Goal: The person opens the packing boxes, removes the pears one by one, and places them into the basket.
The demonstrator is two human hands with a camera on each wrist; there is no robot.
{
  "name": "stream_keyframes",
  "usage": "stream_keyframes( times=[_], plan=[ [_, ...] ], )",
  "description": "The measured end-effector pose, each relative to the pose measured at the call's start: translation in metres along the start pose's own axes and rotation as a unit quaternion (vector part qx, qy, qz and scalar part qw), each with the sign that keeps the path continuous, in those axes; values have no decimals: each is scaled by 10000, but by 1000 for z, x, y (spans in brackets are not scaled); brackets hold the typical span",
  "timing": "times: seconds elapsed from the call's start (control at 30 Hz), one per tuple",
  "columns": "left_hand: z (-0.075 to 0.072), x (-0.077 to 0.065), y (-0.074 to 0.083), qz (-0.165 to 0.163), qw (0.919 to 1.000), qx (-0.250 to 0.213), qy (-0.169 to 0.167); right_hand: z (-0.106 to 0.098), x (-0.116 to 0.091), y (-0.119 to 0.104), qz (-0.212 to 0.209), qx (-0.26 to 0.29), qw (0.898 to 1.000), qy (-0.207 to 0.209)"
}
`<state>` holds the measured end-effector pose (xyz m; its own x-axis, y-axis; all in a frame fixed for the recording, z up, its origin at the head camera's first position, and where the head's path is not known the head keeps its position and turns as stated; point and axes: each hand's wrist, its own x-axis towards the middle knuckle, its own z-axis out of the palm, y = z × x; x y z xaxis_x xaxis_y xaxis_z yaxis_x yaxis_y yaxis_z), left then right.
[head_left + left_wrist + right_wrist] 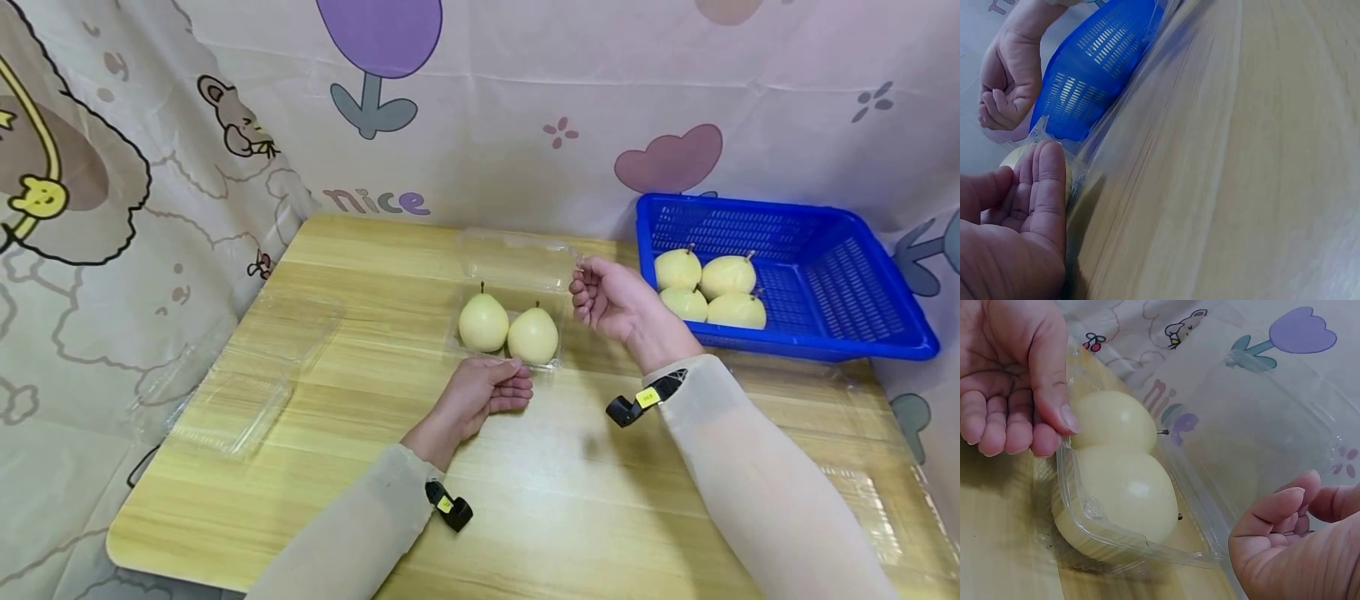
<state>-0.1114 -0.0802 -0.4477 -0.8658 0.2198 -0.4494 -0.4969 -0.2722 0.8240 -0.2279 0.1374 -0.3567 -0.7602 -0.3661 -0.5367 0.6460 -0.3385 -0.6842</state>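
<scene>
Two pale yellow pears (483, 323) sit side by side, stems up, in the base of a clear plastic clamshell box (1110, 534). Its lid (517, 260) stands raised on the far side. My left hand (480, 392) pinches the base's near rim between thumb and curled fingers; in the left wrist view the fingers partly cover the box. At the lid's right edge, my right hand (611, 304) has its fingers curled and appears to pinch the plastic. Its exact contact is hard to see in the right wrist view, where the hand (1297, 544) is at the lower right.
A blue perforated basket (847, 275) with several pears (727, 277) in its left part stands at the back right. Another clear open box (232, 400) lies at the table's left edge. More clear plastic (862, 500) lies at the right. A printed curtain (487, 150) hangs behind the table.
</scene>
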Motion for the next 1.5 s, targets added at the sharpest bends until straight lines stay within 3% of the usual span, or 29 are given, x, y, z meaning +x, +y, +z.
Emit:
stream_keyframes(
  times=[0.8, 1.13, 1.37, 1.5],
  plan=[
    [-1, -5, -5, 12, 10000, -15, -3, -5, 12, -6, 15, 7, 9995, 321],
    [-13, -16, 6, 245, 9996, 139, 86, -4, 14, 3, -291, -540, 9962, 620],
    [-25, -24, 30, 844, 9961, 27, 245, -2, 15, 19, -886, -1611, 9806, 686],
    [-35, -24, 45, 1317, 9895, 140, 578, -5, 15, 29, -1196, -2533, 9562, 848]
  ],
)
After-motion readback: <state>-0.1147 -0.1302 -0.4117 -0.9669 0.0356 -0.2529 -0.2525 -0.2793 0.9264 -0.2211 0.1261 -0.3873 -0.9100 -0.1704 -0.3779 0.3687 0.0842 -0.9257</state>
